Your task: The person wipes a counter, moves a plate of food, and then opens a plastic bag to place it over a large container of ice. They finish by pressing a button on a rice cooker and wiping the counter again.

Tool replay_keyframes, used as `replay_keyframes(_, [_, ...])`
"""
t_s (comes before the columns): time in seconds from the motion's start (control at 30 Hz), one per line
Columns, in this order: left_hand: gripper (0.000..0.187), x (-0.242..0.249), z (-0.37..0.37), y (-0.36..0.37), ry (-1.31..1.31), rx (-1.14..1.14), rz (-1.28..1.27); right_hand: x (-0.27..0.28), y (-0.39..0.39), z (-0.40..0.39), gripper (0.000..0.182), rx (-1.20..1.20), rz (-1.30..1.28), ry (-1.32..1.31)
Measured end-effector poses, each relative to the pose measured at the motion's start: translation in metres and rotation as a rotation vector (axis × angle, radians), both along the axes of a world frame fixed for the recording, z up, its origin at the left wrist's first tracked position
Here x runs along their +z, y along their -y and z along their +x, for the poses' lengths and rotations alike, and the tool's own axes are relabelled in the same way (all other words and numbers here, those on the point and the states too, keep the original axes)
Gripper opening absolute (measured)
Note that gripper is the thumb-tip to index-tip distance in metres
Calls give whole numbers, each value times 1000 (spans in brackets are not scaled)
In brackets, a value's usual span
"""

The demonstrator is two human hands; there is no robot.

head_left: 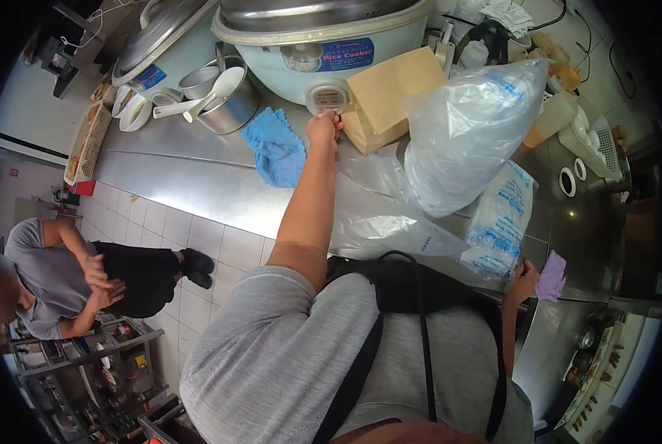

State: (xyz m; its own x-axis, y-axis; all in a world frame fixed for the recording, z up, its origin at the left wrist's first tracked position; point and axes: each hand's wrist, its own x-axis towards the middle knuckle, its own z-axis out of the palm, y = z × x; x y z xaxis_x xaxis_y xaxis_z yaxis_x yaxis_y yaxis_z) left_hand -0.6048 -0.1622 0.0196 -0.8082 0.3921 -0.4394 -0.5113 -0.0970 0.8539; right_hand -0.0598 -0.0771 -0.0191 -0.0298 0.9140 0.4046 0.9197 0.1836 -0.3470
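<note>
My left hand (323, 129) reaches across the counter to the front of a large pale rice cooker (272, 55). Its fingers are curled at the lower edge of the round control panel (328, 98), and what they grip there is hidden. A brown paper bag (394, 92) lies just right of this hand, and a crumpled blue cloth (275, 146) lies to its left. My right hand (523, 281) is low at the counter's front edge, fingers curled, between a pack of printed plastic bags (502, 218) and a purple cloth (551, 277). Its grip cannot be made out.
A big clear plastic bag (468, 137) stands on the steel counter (190, 181). A metal pot (231, 111) with ladles and a second rice cooker (150, 74) are on the left. A person (57, 266) stands on the tiled floor beside a rack (94, 370).
</note>
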Motion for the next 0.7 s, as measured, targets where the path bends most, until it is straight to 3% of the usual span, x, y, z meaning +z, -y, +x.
replay_keyframes(0.33, [27,-14,-2,4,47,60,42,-1,4,2,22,14,19,-78])
replay_keyframes(0.43, [33,-16,-7,7,117,186,189,-6,0,4,21,7,38,-82])
replay_keyframes(0.57, [34,16,-32,3,77,444,177,-5,1,4,21,17,37,-112])
replay_keyframes(0.63, [45,11,-68,-7,-123,412,493,-4,2,3,20,27,54,-107])
replay_keyframes(0.7, [51,30,-87,-9,-170,399,507,-4,1,3,20,14,41,-105])
